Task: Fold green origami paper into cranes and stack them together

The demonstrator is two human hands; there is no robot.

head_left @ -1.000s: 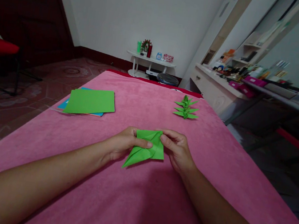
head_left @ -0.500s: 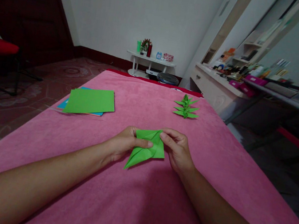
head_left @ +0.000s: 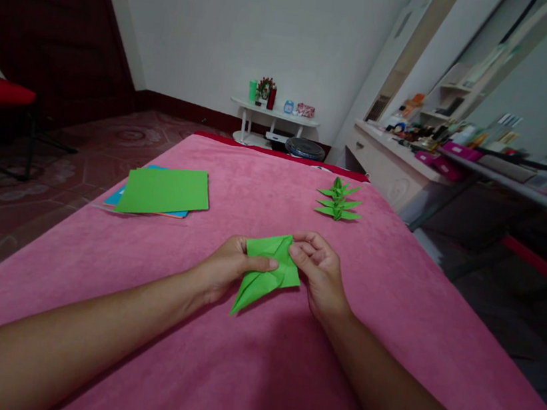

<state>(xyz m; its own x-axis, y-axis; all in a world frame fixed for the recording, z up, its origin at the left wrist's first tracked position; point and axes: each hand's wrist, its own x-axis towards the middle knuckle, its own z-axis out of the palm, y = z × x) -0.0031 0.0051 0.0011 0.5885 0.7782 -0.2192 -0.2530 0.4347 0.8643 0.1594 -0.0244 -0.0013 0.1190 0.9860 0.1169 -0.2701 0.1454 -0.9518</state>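
A pink cloth point(head_left: 257, 176) with a red border point(head_left: 251, 147) at twelve o'clock carries a paper stack point(head_left: 167, 192) at ten, green uppermost, blue peeking out beneath, and spiky folded green shapes point(head_left: 338, 204) lined up at one.

Shows a left hand point(head_left: 226, 264) and right hand point(head_left: 323, 279), both bare, slim-fingered, with rounded thumbs point(head_left: 261, 264); narrows at the wrists point(head_left: 197, 280), widens into long forearms point(head_left: 107, 322), bare to the view's edge.

Creased, folded green paper point(head_left: 264, 280) (1 lower corner sharply pointed) spans left hand point(head_left: 230, 265) to right hand point(head_left: 323, 277).
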